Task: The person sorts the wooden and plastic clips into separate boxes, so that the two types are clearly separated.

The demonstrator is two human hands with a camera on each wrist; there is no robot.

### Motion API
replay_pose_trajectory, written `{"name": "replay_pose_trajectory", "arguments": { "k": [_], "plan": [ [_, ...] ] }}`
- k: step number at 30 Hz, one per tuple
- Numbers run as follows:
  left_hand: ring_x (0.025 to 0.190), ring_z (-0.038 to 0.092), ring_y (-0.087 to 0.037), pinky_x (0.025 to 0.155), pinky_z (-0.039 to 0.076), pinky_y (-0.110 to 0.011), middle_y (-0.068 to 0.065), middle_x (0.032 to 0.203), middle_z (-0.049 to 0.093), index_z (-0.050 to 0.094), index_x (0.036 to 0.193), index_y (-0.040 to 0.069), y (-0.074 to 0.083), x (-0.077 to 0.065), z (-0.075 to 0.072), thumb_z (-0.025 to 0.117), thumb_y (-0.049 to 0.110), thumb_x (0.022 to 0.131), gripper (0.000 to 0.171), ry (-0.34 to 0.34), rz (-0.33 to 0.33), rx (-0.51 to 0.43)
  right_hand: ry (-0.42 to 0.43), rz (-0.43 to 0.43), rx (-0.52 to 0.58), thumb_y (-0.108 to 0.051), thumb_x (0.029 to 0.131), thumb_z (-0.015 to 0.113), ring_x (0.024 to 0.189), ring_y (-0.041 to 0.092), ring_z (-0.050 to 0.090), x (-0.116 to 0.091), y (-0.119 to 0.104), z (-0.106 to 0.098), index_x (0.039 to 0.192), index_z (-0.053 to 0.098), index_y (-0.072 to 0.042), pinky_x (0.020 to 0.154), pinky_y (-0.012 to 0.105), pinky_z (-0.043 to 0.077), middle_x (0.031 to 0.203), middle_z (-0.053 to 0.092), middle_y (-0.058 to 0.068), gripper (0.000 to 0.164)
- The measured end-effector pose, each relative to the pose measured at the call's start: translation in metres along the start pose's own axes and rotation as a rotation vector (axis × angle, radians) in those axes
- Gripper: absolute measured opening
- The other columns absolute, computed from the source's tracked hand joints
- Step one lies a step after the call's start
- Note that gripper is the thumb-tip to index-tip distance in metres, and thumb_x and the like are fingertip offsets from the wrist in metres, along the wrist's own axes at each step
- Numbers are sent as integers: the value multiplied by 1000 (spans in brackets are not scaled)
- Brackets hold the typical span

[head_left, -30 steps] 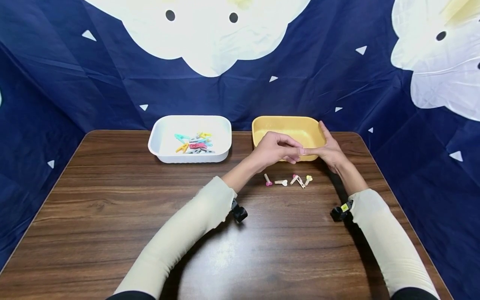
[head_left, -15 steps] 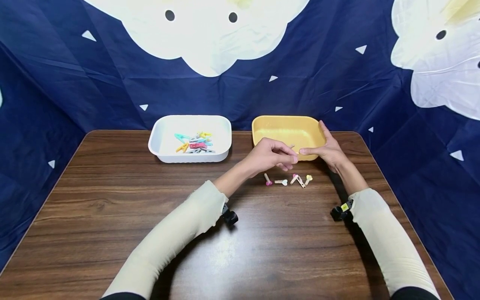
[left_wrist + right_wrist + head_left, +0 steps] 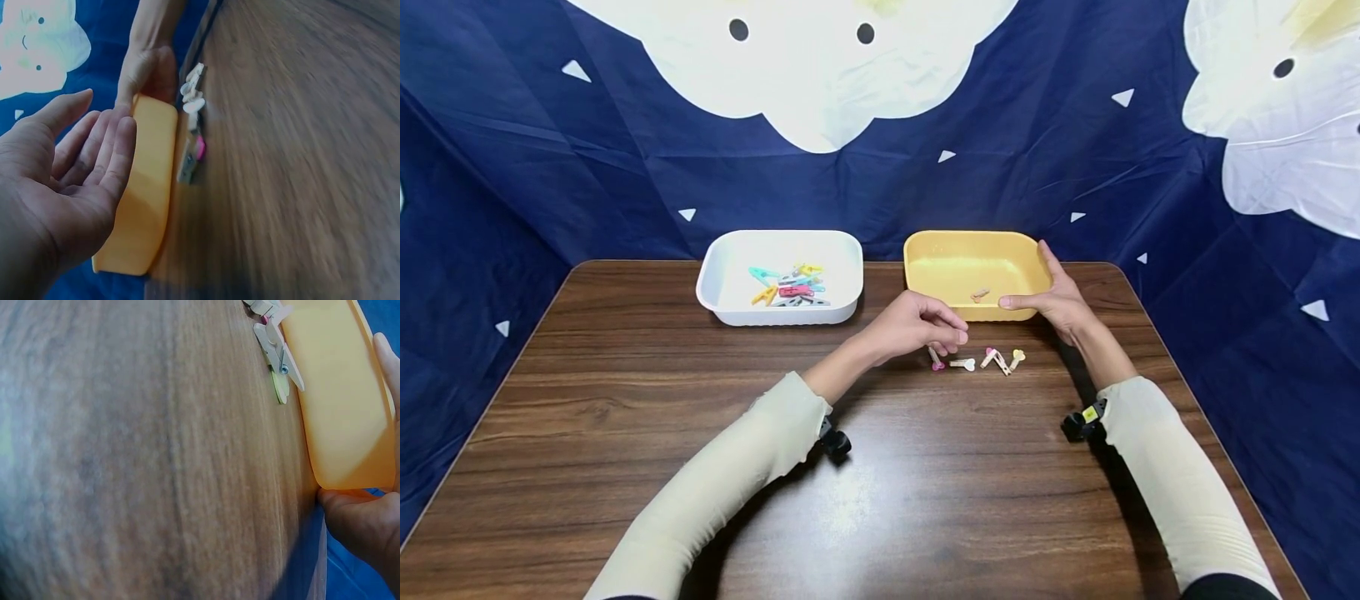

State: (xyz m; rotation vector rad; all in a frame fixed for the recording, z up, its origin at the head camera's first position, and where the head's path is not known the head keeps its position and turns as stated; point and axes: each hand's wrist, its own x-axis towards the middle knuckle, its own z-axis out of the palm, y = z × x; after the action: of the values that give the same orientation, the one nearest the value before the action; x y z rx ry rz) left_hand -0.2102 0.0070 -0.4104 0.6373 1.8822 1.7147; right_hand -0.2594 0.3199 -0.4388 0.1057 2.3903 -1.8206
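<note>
My left hand point(image 3: 917, 329) hovers in front of the yellow bin point(image 3: 936, 310), fingers loosely bent and nothing in them; the left wrist view shows its bare palm. Just beyond its fingertips, small wooden clothespins lie in a row: one with a pink heart point(image 3: 937, 365), one with a white heart point(image 3: 967, 365), and one with a yellow heart point(image 3: 1018, 356) at the right, near a bare-looking clothespin point(image 3: 1002, 364). Another small clothespin point(image 3: 981, 295) lies inside the bin. My right hand point(image 3: 1060, 302) holds the bin's right end, thumb at the front rim, fingers along the side.
A white bin point(image 3: 722, 314) with several colourful plastic clothespins point(image 3: 793, 292) stands left of the yellow one at the back of the wooden table point(image 3: 625, 417). A dark blue cloth point(image 3: 880, 192) with white cloud shapes hangs behind.
My left hand has let a clothespin drop into the yellow bin and moved back left and toward me, over the row's left end. My right hand has stayed on the bin.
</note>
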Motion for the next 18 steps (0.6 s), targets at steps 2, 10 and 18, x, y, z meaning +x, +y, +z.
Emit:
{"name": "replay_pose_trajectory", "arguments": {
  "k": [2, 10, 18],
  "plan": [
    [91, 81, -38, 96, 68, -62, -42, 114, 77, 77, 125, -16, -4, -3, -4, 79, 2, 103, 29, -5, -8, 3, 1, 0, -8, 1, 88, 94, 174, 24, 23, 0, 0, 0, 183, -8, -33, 143, 40, 22, 193, -2, 0, 144],
    [82, 79, -19, 78, 69, -35, -14, 100, 87, 82, 123, -10, -18, -12, -17, 81, 4, 100, 26, 15, -86, 103, -3, 7, -14, 0, 88, 94, 177, 22, 15, -1, -1, -1, 183, -8, -35, 144, 40, 19, 193, -6, -2, 144],
    [83, 73, -4, 76, 62, -23, -10, 99, 87, 82, 121, -8, -29, -16, -23, 83, 3, 95, 28, 31, -82, 215, -7, 9, -5, 2, 87, 94, 177, 22, 16, -2, -2, 0, 183, -8, -36, 144, 39, 20, 193, -6, -2, 144]
  ]
}}
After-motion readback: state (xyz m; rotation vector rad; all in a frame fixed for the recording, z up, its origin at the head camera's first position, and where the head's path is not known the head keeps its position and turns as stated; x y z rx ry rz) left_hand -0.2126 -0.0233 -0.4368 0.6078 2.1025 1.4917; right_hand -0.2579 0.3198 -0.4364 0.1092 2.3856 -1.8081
